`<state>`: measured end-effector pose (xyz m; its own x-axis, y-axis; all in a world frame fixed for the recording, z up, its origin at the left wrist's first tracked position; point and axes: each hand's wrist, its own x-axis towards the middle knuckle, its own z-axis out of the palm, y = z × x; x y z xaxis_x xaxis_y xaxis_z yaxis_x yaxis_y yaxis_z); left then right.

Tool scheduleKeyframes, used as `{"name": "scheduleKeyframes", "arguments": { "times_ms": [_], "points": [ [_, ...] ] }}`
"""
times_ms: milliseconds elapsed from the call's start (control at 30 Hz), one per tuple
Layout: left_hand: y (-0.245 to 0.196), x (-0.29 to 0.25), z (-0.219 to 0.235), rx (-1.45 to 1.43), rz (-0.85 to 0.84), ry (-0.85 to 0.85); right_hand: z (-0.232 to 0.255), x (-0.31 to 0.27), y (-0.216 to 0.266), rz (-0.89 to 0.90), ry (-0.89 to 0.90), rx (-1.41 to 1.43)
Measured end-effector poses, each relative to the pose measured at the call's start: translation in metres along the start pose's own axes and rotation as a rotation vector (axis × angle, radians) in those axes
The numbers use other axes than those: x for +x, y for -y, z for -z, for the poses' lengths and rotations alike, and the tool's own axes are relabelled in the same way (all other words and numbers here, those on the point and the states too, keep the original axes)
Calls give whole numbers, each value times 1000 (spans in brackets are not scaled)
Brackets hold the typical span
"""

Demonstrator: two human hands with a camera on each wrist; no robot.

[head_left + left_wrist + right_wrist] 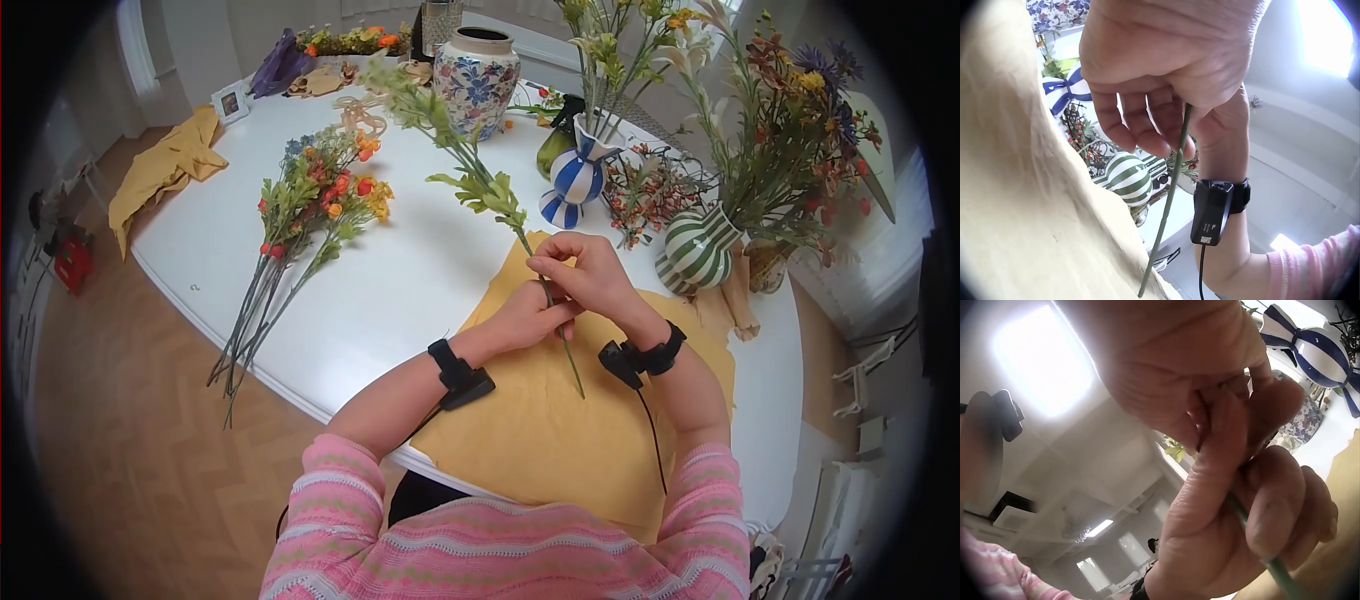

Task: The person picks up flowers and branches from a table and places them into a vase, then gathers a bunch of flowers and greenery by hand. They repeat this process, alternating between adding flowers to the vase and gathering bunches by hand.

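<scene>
Both hands hold one long green stem [1171, 187] over the yellow paper [530, 420]. The left hand [527, 316] grips the stem low, its thumb and fingers round it. Just above, the right hand [590, 275] pinches the same stem between thumb and fingers, the two hands close together. In the right wrist view the left hand [1210, 525] has the stem [1280, 575] coming out below its fingers, and the right hand [1172, 356] is above it. Pale green leaves and buds [485, 193] top the stem, leaning up and to the left.
Loose stems with red and orange flowers [325, 195] lie on the white table [190, 260] at the left. Behind stands a floral vase [478, 85]. To the right are a blue-striped vase [580, 172], red-berried sprigs [650, 190] and a green-striped vase [700, 248]. Another yellow sheet [165, 172] lies far left.
</scene>
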<state>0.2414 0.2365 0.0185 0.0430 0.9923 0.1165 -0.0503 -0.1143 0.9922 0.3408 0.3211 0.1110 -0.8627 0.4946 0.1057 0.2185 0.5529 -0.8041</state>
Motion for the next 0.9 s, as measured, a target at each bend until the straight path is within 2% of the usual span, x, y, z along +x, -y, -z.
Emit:
{"name": "scheduleKeyframes", "arguments": {
  "times_ms": [67, 100, 167, 233, 300, 367, 433, 633, 700, 767, 900],
  "points": [
    [-1, -1, -1, -39, -51, 48, -1, 0, -8, 134, -87, -19],
    [-1, -2, -1, -40, -51, 48, 1, -1, -10, 133, -86, -20],
    [-8, -5, -2, -172, -65, 91, 5, -2, -10, -39, -102, 254],
    [-12, -6, -3, -162, -75, 121, 12, -4, -10, -18, -110, 270],
    [-12, -6, -2, -151, -85, 154, 20, -2, -18, 92, -129, 284],
    [-12, -6, -2, -89, -117, 185, 30, -5, -15, 87, -150, 295],
    [-11, -6, -2, -125, -97, 155, 44, -7, -7, 87, -215, 459],
    [-11, -4, 0, -98, -48, 86, 114, 1, 34, 255, -616, 316],
    [-8, -3, 0, -100, -43, 87, 144, 16, 42, 433, -743, 218],
    [-6, -2, -1, -84, -36, 64, 173, 32, 53, 529, -878, 196],
    [-7, -2, -1, -80, -11, 51, 218, 69, 57, 596, -1020, 101]
  ]
}}
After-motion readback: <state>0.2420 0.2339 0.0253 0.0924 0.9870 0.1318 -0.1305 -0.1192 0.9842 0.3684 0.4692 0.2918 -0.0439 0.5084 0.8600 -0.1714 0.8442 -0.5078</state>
